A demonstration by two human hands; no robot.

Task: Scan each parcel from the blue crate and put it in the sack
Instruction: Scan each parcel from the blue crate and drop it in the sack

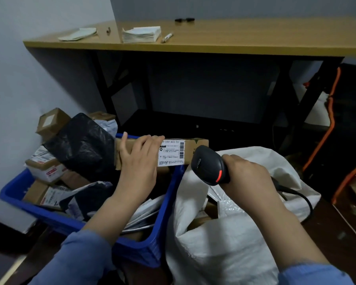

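My left hand [139,161] grips a long brown cardboard parcel [191,146] with a white barcode label [171,153], held over the far right corner of the blue crate [169,194]. My right hand [248,177] holds a black handheld scanner [209,164] with a red light, its head close to the label. The white woven sack [234,233] stands open below the scanner, right of the crate, with parcels partly visible inside. The crate holds several boxes and mailers, among them a black plastic bag parcel [82,145].
A wooden table [214,44] stands behind, with paper stacks [141,33] and a marker [167,37] on top. A black and orange bag [337,124] stands at the right. The scanner's cable [302,198] trails over the sack. The wall is on the left.
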